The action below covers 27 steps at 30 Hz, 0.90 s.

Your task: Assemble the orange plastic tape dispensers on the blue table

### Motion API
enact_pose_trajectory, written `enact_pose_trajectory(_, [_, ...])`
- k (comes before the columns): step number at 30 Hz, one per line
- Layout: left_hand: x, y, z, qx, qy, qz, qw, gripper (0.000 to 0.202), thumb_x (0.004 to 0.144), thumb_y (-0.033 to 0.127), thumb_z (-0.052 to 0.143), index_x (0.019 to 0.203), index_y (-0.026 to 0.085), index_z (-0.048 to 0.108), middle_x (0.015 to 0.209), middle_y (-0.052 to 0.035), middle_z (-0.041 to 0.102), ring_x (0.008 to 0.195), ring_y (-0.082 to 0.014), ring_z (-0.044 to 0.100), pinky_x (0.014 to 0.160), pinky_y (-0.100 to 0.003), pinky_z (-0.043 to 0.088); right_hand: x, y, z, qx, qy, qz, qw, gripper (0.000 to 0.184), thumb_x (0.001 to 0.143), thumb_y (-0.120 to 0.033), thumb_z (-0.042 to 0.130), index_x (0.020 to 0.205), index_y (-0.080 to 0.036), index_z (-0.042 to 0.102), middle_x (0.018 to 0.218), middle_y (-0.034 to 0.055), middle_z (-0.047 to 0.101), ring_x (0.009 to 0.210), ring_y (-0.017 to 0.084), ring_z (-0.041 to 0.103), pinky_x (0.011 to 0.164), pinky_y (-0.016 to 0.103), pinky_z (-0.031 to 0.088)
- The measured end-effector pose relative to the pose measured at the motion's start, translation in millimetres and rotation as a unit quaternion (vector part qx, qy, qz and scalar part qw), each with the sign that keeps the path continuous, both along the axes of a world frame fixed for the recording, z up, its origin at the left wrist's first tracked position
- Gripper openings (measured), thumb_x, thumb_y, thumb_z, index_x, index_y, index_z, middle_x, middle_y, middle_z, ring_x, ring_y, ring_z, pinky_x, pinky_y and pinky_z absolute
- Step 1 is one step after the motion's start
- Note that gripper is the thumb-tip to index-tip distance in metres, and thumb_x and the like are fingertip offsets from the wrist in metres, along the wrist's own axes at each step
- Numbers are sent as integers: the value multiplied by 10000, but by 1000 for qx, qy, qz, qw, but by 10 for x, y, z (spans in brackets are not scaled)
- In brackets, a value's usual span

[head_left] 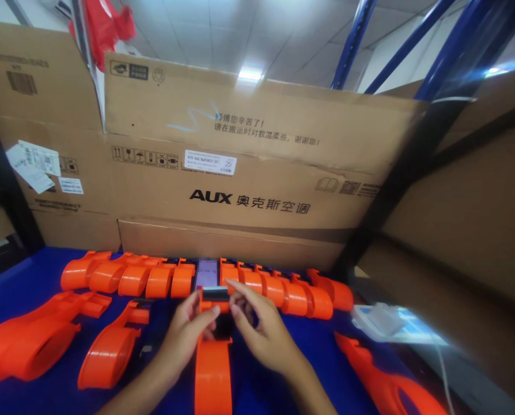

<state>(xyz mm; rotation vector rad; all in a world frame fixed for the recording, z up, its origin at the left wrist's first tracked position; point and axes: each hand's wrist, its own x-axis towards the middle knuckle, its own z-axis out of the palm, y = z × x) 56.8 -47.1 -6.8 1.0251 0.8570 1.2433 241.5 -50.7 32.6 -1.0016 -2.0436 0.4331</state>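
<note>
In front of me is an orange plastic tape dispenser (pixel 213 374), its wide round body nearest me and its narrow head with a black strip (pixel 215 294) pointing away. My left hand (pixel 190 323) is closed on the left side of that head, thumb on top. At the head's right end, my right hand (pixel 257 325) has its fingers curled in, with the index fingertip by the black strip; its lower fingers are partly hidden. Just beyond the hands stands a phone (pixel 208 273) with a lit screen, in a row of similar orange dispensers (pixel 182 280).
More orange dispensers lie at the left (pixel 108 354) and the right (pixel 391 380) on the blue surface (pixel 162 397). Behind stands a large cardboard sheet (pixel 154 196) between dark rack posts (pixel 382 196). A white power strip (pixel 396 323) with a cable is at the right.
</note>
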Motion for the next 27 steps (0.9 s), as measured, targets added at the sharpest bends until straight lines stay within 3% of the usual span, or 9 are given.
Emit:
enact_pose_trajectory(4, [-7,7,-30,-10,-16,-4,1000,335,786,366,768,1019,163,640,680,23,592,555,-101,527,512,-194,441,133,93,-5,-51,-106,-182,976,230,967,-259,473,1019,-197,689,679,14,644,646,180,621,602,264,434])
enact_pose_trajectory(7, [-11,3,-42,-11,-19,-6,1000,318,793,366,764,1004,173,628,714,14,610,563,-104,534,518,-201,452,213,128,-18,-107,-259,-264,923,166,901,-254,553,935,-216,711,817,63,722,818,240,679,653,285,417])
enact_pose_trajectory(11, [-9,-6,-47,-3,-6,-8,1000,286,808,363,750,983,179,617,692,26,591,562,-108,544,517,-203,455,216,96,-77,-161,-335,-269,888,135,849,-290,635,898,-198,721,904,126,747,886,307,694,669,320,416])
enact_pose_trajectory(19, [2,-1,-74,10,3,-17,1000,284,802,346,755,985,189,607,704,34,585,552,-105,536,507,-209,475,87,20,-67,-170,-338,-196,905,159,830,-310,655,977,-289,714,984,40,758,903,238,700,692,285,422])
enact_pose_trajectory(27, [13,-12,-39,3,-3,-16,1000,281,799,337,755,976,181,602,685,34,584,540,-98,534,491,-191,468,94,45,-73,-187,-351,-229,888,353,824,-403,669,1119,-210,681,1086,129,740,1025,319,680,782,355,451])
